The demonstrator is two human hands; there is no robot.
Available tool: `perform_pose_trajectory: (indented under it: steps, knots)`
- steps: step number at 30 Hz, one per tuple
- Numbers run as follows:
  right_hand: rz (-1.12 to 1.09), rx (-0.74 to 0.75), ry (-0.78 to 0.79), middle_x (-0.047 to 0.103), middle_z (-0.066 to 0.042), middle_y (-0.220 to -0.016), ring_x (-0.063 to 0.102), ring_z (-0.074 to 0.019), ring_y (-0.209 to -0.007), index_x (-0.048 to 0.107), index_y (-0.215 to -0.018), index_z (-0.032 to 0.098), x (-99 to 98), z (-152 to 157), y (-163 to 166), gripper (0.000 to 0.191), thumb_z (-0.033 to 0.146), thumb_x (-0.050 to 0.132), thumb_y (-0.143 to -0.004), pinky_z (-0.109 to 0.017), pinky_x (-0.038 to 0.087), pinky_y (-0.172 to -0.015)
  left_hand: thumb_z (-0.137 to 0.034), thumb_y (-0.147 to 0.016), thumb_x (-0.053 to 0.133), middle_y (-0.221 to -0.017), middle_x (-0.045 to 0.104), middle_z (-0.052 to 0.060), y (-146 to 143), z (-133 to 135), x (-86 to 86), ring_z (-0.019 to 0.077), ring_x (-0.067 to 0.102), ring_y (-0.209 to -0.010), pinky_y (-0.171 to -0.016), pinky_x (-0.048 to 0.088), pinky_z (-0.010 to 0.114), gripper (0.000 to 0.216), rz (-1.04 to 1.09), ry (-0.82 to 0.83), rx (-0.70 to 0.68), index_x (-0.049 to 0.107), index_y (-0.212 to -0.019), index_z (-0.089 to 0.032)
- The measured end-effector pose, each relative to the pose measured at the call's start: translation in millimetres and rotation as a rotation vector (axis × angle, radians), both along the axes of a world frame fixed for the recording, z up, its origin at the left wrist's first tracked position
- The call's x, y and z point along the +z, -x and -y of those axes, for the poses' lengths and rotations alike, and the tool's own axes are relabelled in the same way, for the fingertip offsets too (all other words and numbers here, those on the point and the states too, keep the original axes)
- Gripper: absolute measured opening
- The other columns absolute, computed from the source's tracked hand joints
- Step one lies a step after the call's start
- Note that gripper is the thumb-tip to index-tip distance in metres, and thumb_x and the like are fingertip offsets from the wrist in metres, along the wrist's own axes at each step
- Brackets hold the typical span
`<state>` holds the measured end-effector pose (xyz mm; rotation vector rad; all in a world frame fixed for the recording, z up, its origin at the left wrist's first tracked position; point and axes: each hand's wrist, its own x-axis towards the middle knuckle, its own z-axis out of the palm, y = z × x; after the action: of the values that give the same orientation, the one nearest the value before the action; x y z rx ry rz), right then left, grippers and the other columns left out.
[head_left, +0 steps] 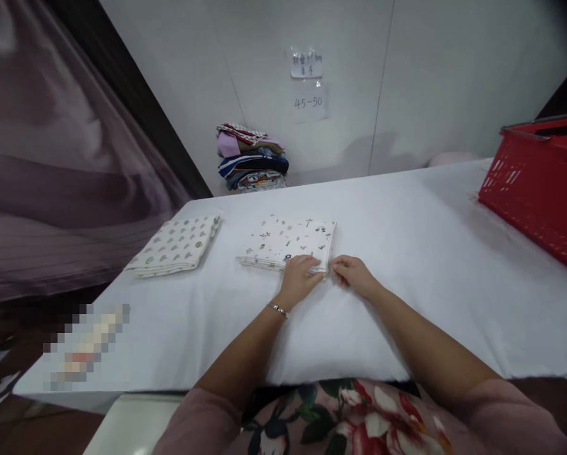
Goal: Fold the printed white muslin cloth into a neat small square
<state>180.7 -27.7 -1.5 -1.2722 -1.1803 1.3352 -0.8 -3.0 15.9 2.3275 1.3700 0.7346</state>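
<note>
A folded white cloth [288, 235] printed with small trees and other little motifs lies on the table in front of me. My left hand [301, 276] rests on its near right part, fingers lying over the top layer, a bracelet on the wrist. Right at the cloth's near right corner is my right hand [354, 275], its fingers curled and pressed together beside the edge. Whether a bit of the fabric is pinched between them cannot be made out. Farther left lies a second folded white cloth [179, 245] with a grey-green repeated print.
A white cloth covers the table [435, 265]. At the right stands a red plastic basket [539, 183]. A stack of folded fabrics [252, 158] sits beyond the far edge, against the wall. A pinkish curtain [75, 158] hangs at left. A blurred-out item [91, 347] lies near left.
</note>
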Motion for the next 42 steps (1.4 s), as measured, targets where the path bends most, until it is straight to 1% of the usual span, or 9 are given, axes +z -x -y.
perform_pose_trajectory:
  steps: [5, 8, 10, 15, 18, 23, 28, 33, 42]
  knots:
    - [0.091, 0.033, -0.017, 0.057, 0.004, -0.058, 0.044, -0.0060, -0.040, 0.058, -0.075, 0.018, -2.2, -2, 4, 0.013, 0.030, 0.056, -0.070, -0.017, 0.032, -0.035, -0.034, -0.080, 0.059, -0.097, 0.067, 0.001, -5, -2, -3.2, 0.0182, 0.056, -0.101, -0.097, 0.037, 0.034, 0.015, 0.091, 0.030, 0.054, 0.070, -0.087, -0.026]
    - [0.101, 0.039, -0.022, 0.058, 0.003, -0.059, 0.043, -0.0060, -0.039, 0.058, -0.076, 0.018, -5.2, -2, 5, 0.014, 0.031, 0.056, -0.071, -0.018, 0.031, -0.034, -0.029, -0.083, 0.054, -0.091, 0.068, 0.000, -5, -3, -5.4, 0.0163, 0.058, -0.095, -0.094, 0.039, 0.033, 0.016, 0.141, 0.019, 0.051, 0.069, -0.082, -0.025]
    - [0.114, 0.054, -0.045, 0.058, 0.003, -0.059, 0.043, -0.0062, -0.038, 0.058, -0.075, 0.018, -6.5, -1, 5, 0.014, 0.032, 0.055, -0.072, -0.018, 0.032, -0.036, -0.030, -0.083, 0.055, -0.091, 0.068, 0.000, -6, -2, -5.8, 0.0161, 0.059, -0.094, -0.093, 0.039, 0.032, 0.015, 0.156, 0.005, 0.051, 0.069, -0.083, -0.025]
    - [0.153, 0.092, -0.076, 0.059, 0.003, -0.063, 0.044, -0.0064, -0.041, 0.059, -0.079, 0.019, -6.2, 4, 9, 0.014, 0.031, 0.054, -0.075, -0.019, 0.034, -0.039, -0.034, -0.078, 0.063, -0.094, 0.067, 0.000, -8, 0, -3.2, 0.0180, 0.057, -0.099, -0.096, 0.037, 0.034, 0.015, 0.058, 0.011, 0.075, 0.069, -0.089, -0.026]
    - [0.137, 0.105, -0.068, 0.059, 0.003, -0.064, 0.045, -0.0065, -0.041, 0.059, -0.080, 0.019, -3.7, 6, 10, 0.016, 0.033, 0.055, -0.076, -0.019, 0.034, -0.039, -0.033, -0.081, 0.058, -0.089, 0.067, 0.000, -9, -2, -2.4, 0.0171, 0.057, -0.094, -0.093, 0.037, 0.033, 0.013, 0.035, 0.021, 0.085, 0.069, -0.083, -0.026]
    - [0.088, 0.095, -0.025, 0.060, 0.002, -0.063, 0.043, -0.0061, -0.039, 0.056, -0.073, 0.018, 2.8, 8, 12, 0.020, 0.038, 0.055, -0.077, -0.019, 0.033, -0.039, -0.031, -0.084, 0.055, -0.083, 0.066, -0.001, -5, -4, -4.9, 0.0145, 0.057, -0.088, -0.088, 0.038, 0.031, 0.015, 0.103, -0.040, 0.045, 0.067, -0.077, -0.023]
    - [0.085, 0.055, 0.032, 0.059, 0.002, -0.057, 0.039, -0.0053, -0.037, 0.051, -0.065, 0.018, 6.2, 8, 16, 0.027, 0.042, 0.058, -0.076, -0.019, 0.030, -0.037, -0.030, -0.085, 0.054, -0.088, 0.066, 0.000, 0, -2, -4.1, 0.0160, 0.055, -0.089, -0.088, 0.035, 0.035, 0.013, 0.038, -0.150, 0.013, 0.066, -0.082, -0.024]
    - [0.095, 0.010, 0.064, 0.059, 0.003, -0.055, 0.040, -0.0058, -0.036, 0.051, -0.063, 0.018, 7.1, 6, 21, 0.023, 0.036, 0.060, -0.073, -0.020, 0.030, -0.038, -0.027, -0.087, 0.050, -0.088, 0.064, 0.002, 3, 0, 2.1, 0.0176, 0.053, -0.089, -0.086, 0.034, 0.037, 0.015, -0.042, -0.289, -0.081, 0.064, -0.084, -0.023]
    - [-0.085, 0.017, 0.078, 0.058, 0.003, -0.054, 0.041, -0.0053, -0.037, 0.052, -0.062, 0.017, 8.8, 4, 20, 0.020, 0.032, 0.061, -0.071, -0.020, 0.027, -0.038, -0.022, -0.085, 0.050, -0.090, 0.063, 0.002, 5, -2, 3.1, 0.0182, 0.052, -0.090, -0.086, 0.035, 0.038, 0.011, -0.077, -0.365, -0.155, 0.060, -0.085, -0.021]
